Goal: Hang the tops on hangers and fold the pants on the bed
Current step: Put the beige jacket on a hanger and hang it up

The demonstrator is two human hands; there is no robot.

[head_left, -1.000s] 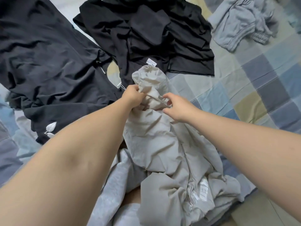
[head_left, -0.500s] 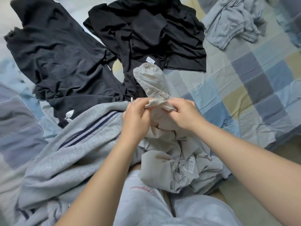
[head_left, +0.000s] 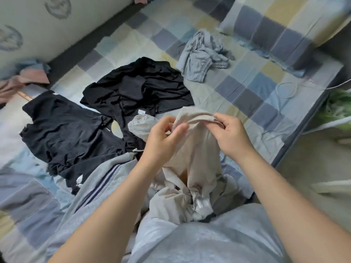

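Observation:
A crumpled beige garment (head_left: 197, 160) hangs lifted over the near edge of the bed, its lower part bunched by my lap. My right hand (head_left: 230, 135) pinches its upper hem. My left hand (head_left: 163, 137) holds the same hem just to the left, fingers curled on the cloth. Two black garments lie spread on the bed: one (head_left: 62, 137) at the left, one (head_left: 138, 90) in the middle. A grey garment with dark stripes (head_left: 95, 188) lies under my left forearm. A crumpled pale grey garment (head_left: 203, 56) lies farther back.
The bed has a checked blue, grey and yellow cover (head_left: 252, 88). A matching pillow (head_left: 284, 21) sits at the back right. A white cable (head_left: 286, 90) loops near the right edge. Pink cloth (head_left: 19, 82) lies far left by the wall. Floor shows at right.
Both hands have raised the beige garment and drawn its hem out between them. My view has pulled back and up, showing more of the bed.

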